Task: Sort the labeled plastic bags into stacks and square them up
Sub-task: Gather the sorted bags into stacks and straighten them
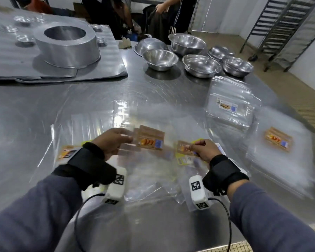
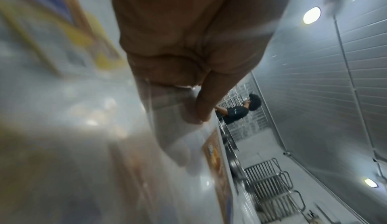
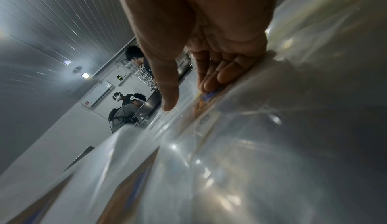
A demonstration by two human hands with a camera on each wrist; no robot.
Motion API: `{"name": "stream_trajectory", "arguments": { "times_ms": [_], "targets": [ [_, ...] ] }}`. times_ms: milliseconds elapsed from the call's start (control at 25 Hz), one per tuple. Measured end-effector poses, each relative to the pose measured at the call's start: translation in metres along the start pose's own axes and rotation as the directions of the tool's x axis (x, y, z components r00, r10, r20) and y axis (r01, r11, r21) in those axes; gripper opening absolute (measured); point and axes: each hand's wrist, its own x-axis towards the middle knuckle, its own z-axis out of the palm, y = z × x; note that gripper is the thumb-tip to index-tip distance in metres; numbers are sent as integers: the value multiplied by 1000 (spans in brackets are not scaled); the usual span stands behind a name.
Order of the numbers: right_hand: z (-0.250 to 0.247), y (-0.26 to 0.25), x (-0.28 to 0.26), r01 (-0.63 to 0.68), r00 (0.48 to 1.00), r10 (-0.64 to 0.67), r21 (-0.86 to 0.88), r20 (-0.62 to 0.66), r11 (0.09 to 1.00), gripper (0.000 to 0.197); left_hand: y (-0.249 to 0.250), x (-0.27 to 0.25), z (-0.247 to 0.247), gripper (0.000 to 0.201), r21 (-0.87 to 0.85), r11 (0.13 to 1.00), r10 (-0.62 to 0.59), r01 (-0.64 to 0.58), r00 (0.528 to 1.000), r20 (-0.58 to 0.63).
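Note:
Clear plastic bags with printed labels lie in a loose, overlapping pile (image 1: pixel 153 180) on the steel table (image 1: pixel 44 110) under both hands. My left hand (image 1: pixel 123 140) pinches a clear bag with a brown label (image 1: pixel 150 140), lifted just above the pile; in the left wrist view the thumb (image 2: pixel 206 110) presses the film against the fingers. My right hand (image 1: pixel 195 147) pinches another brown-labelled bag (image 1: pixel 183 149); its fingers (image 3: pixel 211 85) lie on the plastic. Yellow-labelled bags (image 1: pixel 184 160) sit below. A white-label stack (image 1: pixel 227 104) and a brown-label stack (image 1: pixel 278 139) lie to the right.
Several steel bowls (image 1: pixel 200 65) stand at the back right. A silver-wrapped board with a round ring (image 1: pixel 67 44) fills the back left. A metal rack (image 1: pixel 284 28) stands off the table's right side. People (image 1: pixel 173 13) stand behind the table. The table's edge runs close on the right.

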Motion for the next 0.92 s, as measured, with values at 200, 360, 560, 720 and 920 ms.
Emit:
{"name": "stream_trajectory", "arguments": {
  "times_ms": [200, 360, 560, 720, 920],
  "targets": [
    [0, -18, -10, -1, 1000, 8, -230, 27, 973, 34, -32, -31, -93, 20, -28, 998, -53, 49, 979, -198],
    [19, -47, -25, 52, 998, -33, -541, 44, 840, 67, -64, -36, -122, 27, 5, 990, -132, 139, 950, -284],
    [66, -53, -47, 46, 998, -64, -743, 5, 668, 98, -66, -40, -116, 24, -119, 989, -119, 93, 963, -243],
    [78, -65, -52, 222, 975, -161, -637, 153, 738, 89, -67, -43, -114, 24, -181, 981, -111, 72, 970, -216],
    [97, -82, -52, 86, 992, -64, -216, 106, 973, 95, -71, -41, -115, 29, -246, 968, -87, 39, 979, -185]
  ]
}}
